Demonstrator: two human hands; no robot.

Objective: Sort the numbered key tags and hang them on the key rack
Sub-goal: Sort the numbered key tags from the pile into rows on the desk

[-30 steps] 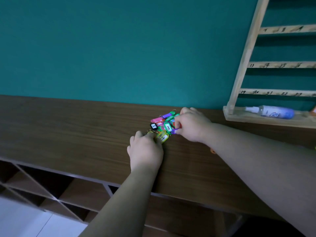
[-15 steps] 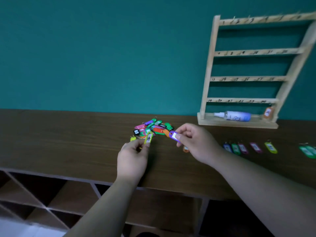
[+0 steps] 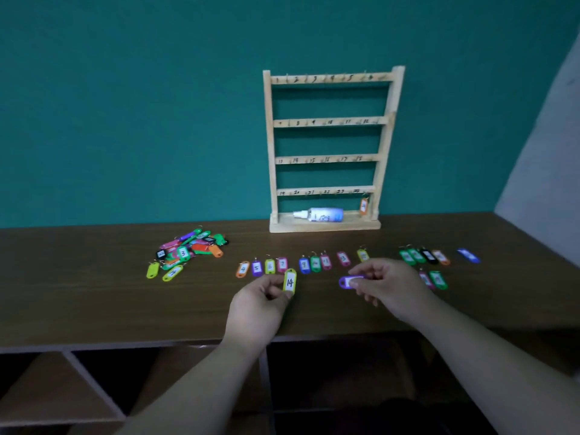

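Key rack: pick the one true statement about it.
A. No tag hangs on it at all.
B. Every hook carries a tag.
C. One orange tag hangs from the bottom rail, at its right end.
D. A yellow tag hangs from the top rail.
C: on the key rack a single orange tag hangs at the right end of the bottom rail, and the other hooks that can be seen are bare.

The one head-worn wide-angle camera is looking forward and down across the bench (image 3: 78, 296) from its near edge, facing the teal wall (image 3: 125, 105). It is sitting close: the forearms are entering from 7 and 5 o'clock, with the left hand (image 3: 257, 306) and right hand (image 3: 392, 287) just below centre. The key rack (image 3: 326, 159) is standing at 12 o'clock, and the cubby shelves (image 3: 62, 387) are showing at 7 o'clock.
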